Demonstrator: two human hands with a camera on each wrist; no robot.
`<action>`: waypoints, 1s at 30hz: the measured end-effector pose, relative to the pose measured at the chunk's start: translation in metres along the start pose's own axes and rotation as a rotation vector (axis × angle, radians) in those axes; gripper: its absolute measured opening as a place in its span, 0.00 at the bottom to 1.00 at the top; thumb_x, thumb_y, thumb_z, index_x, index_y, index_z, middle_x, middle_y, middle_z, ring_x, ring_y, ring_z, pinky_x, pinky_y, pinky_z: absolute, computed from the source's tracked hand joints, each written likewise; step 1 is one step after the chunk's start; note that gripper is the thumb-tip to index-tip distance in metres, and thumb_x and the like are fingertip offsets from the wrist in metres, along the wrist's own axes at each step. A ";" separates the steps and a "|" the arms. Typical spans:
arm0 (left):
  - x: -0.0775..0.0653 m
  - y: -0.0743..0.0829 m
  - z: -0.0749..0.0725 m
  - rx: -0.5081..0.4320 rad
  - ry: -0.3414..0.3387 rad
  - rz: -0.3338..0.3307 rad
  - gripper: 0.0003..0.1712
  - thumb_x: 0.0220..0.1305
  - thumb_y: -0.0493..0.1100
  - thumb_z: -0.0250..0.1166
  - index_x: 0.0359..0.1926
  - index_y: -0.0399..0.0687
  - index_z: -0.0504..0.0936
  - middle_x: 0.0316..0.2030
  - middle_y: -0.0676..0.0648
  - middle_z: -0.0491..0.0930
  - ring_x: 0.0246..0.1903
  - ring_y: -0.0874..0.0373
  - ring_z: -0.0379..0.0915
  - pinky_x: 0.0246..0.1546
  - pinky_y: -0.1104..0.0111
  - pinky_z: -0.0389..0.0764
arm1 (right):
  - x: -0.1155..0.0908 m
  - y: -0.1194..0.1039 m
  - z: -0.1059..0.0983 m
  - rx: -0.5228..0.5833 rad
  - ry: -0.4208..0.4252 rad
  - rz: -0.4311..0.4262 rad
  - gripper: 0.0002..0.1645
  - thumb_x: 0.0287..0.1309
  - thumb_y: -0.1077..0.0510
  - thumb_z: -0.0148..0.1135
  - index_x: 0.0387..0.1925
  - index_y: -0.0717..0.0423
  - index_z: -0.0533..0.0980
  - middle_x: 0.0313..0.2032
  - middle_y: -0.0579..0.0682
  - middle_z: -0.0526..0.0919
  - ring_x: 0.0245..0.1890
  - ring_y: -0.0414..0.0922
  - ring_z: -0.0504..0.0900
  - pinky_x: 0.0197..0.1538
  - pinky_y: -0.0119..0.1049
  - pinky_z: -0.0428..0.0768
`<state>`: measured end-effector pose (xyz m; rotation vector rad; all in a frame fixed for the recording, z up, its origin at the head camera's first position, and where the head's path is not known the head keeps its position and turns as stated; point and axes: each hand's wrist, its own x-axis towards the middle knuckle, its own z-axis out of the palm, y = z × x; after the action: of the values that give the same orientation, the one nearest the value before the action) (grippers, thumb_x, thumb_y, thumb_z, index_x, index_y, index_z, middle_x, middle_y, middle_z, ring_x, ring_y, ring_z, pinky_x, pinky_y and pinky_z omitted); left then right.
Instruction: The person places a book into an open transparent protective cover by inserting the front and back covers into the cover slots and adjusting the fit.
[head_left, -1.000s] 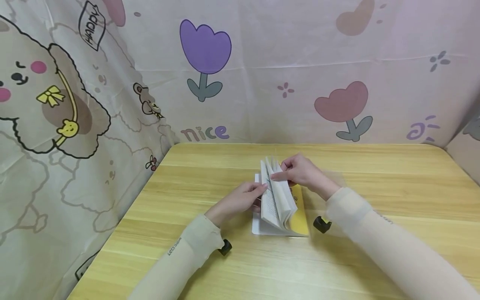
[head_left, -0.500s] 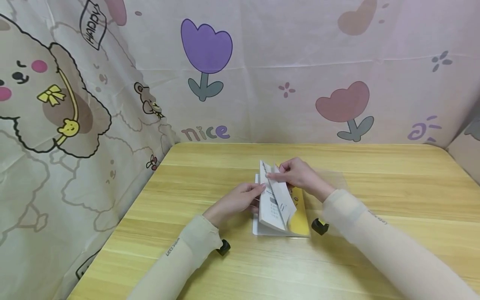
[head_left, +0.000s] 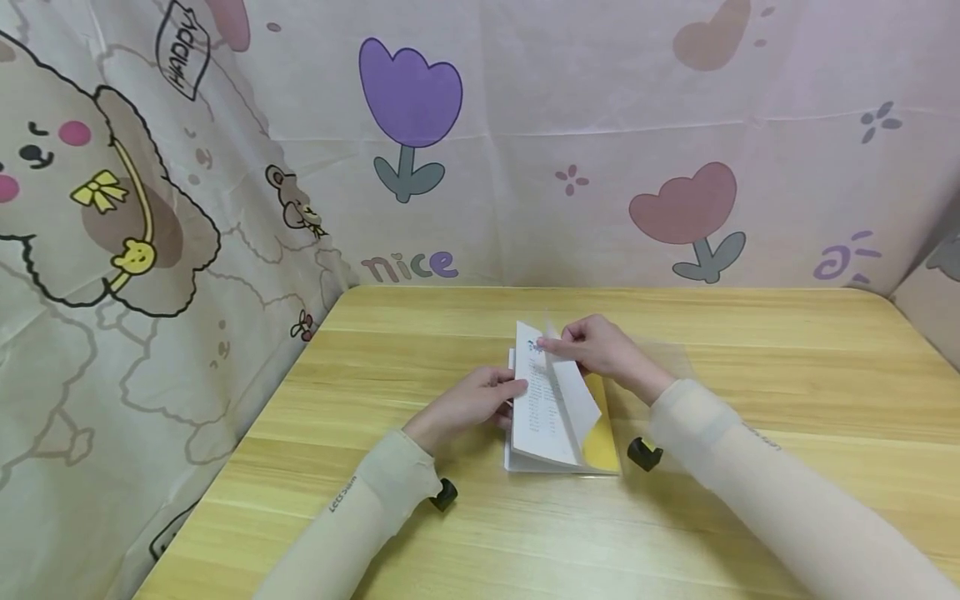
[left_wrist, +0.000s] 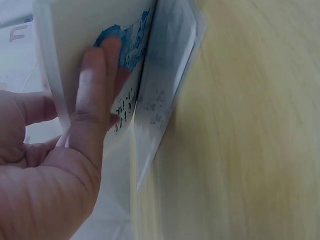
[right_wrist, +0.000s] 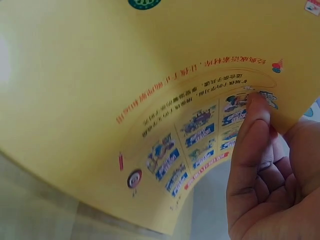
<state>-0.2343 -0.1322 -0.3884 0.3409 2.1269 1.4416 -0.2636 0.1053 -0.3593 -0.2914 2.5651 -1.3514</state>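
Observation:
An open book (head_left: pixel 534 404) stands partly raised off the wooden table, its white printed pages fanned apart. My left hand (head_left: pixel 471 400) grips the thick left block of pages by its outer edge, thumb on the printed face. Its fingers (left_wrist: pixel 87 95) lie behind the block, against a page with a blue picture. The right hand (head_left: pixel 607 350) pinches the last leaves and the yellow back cover (right_wrist: pixel 75 100) between thumb and fingers. In the right wrist view that cover bends in a curve, with small pictures and red lettering on it. The spine is hidden beneath the pages.
A transparent film (head_left: pixel 667 358) sticks out to the right under the right forearm. Black pieces (head_left: pixel 445 494) show beneath the cuffs. The wooden table (head_left: pixel 375 333) ends at a patterned cloth backdrop (head_left: pixel 525 217), with more cloth along the left side.
The several loose pages between the hands have fallen over to the left block, and a different printed page now faces up. The left thumb has slid slightly lower; both hands keep their hold.

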 end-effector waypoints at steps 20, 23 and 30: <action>-0.005 -0.016 -0.010 0.028 0.106 -0.077 0.16 0.83 0.42 0.56 0.54 0.34 0.83 0.43 0.42 0.88 0.35 0.57 0.81 0.34 0.71 0.85 | -0.029 0.026 -0.047 0.111 -0.007 0.017 0.27 0.75 0.44 0.67 0.22 0.53 0.71 0.28 0.45 0.87 0.29 0.41 0.87 0.36 0.35 0.87; -0.007 -0.018 -0.010 0.036 0.121 -0.078 0.16 0.83 0.42 0.56 0.54 0.33 0.83 0.42 0.41 0.88 0.35 0.57 0.82 0.34 0.70 0.86 | -0.032 0.032 -0.053 0.120 -0.006 0.021 0.28 0.75 0.44 0.67 0.21 0.52 0.70 0.28 0.44 0.87 0.28 0.40 0.88 0.36 0.36 0.88; -0.009 -0.019 -0.011 0.098 0.152 -0.099 0.15 0.82 0.41 0.57 0.51 0.32 0.83 0.43 0.40 0.88 0.36 0.54 0.86 0.38 0.63 0.91 | -0.038 0.044 -0.065 0.069 0.005 0.034 0.27 0.75 0.45 0.67 0.22 0.53 0.72 0.27 0.44 0.87 0.27 0.40 0.87 0.35 0.36 0.89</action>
<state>-0.2316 -0.1527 -0.4001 0.1645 2.3065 1.3483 -0.2487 0.1910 -0.3557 -0.2321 2.5088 -1.4269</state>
